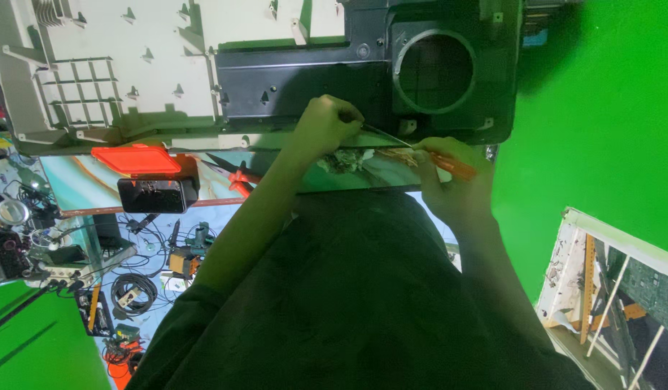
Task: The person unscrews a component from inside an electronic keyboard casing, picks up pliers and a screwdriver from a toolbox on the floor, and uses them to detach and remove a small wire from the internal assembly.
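Black plastic housing [363, 65] with round opening lies on worktop [81, 180], joined to grey ribbed panel [117, 65]. Left hand [326, 124] closed around thin metal probe [384, 134] at housing's lower edge. Right hand [449, 177] closed on orange-handled tool [453, 167], tip beside probe. Step in hand, judged: prying or picking at edge seam. Next move calls for steady tip, light leverage.

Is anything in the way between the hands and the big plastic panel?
Nothing visible. The left hand rests on the dark panel, and the right hand holds an orange-handled tool just below its edge.
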